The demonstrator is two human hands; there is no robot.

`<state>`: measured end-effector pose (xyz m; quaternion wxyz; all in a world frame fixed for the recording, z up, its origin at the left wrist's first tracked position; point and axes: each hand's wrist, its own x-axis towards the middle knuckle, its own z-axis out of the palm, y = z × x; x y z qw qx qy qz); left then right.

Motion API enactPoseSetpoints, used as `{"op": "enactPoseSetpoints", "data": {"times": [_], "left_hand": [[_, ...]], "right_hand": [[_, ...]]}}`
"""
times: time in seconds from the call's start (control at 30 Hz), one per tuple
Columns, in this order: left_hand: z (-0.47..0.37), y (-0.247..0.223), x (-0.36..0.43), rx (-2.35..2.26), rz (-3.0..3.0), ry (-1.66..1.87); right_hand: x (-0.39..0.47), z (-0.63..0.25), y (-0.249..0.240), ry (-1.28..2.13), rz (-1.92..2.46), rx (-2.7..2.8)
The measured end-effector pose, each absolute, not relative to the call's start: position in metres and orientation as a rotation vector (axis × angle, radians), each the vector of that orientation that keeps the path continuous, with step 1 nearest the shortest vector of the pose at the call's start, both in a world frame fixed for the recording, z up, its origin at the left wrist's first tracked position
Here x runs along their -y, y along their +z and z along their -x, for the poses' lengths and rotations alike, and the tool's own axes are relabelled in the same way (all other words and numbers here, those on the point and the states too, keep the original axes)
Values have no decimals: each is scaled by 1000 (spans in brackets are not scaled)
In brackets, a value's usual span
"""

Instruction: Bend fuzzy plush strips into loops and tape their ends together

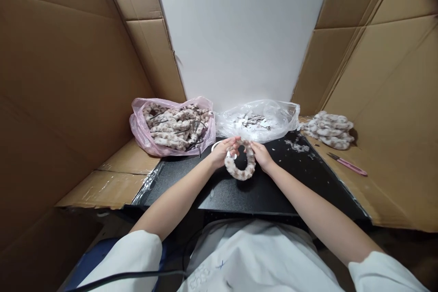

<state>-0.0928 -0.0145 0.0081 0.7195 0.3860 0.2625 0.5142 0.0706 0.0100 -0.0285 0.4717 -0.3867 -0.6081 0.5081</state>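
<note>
A fluffy ring [241,174], cream with brown spots, is held up between both hands above the black table. My left hand [224,151] grips its upper left side, with a small white piece [234,156] by the fingers. On the upper right, my right hand [261,153] has its fingers closed on the same ring. A white loop [215,145] shows just beside my left hand; what it belongs to is hidden. Behind the left hand sits a pink plastic bag [137,134] filled with more fluffy pieces [173,127] and dark cords.
A clear plastic bag [284,114] with thin scraps [255,121] lies behind the hands. At right, a pile of fluffy rings [330,130] and pink-handled snips [349,164] rest on cardboard. Fluff scraps [297,147] dot the black table [290,187]. Cardboard walls [61,54] stand on both sides.
</note>
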Motion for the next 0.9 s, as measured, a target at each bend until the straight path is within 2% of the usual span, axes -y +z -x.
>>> {"op": "enactPoseSetpoints", "data": {"times": [0.2, 0.33, 0.4, 0.57, 0.77, 0.9], "left_hand": [[123, 41, 13, -541, -856, 1385], [138, 37, 0, -717, -1028, 1529], [143, 31, -6, -823, -1150, 1586], [147, 25, -8, -879, -1321, 1566], [128, 24, 10, -905, -1938, 1040], [114, 19, 17, -843, -2154, 997]], "right_hand": [[6, -59, -27, 508, 992, 2307], [14, -53, -22, 293, 1017, 2519], [15, -55, -18, 360, 921, 2506], [16, -70, -7, 793, 805, 2178], [9, -79, -2, 1004, 769, 1819], [4, -75, -11, 1030, 717, 1734]]}}
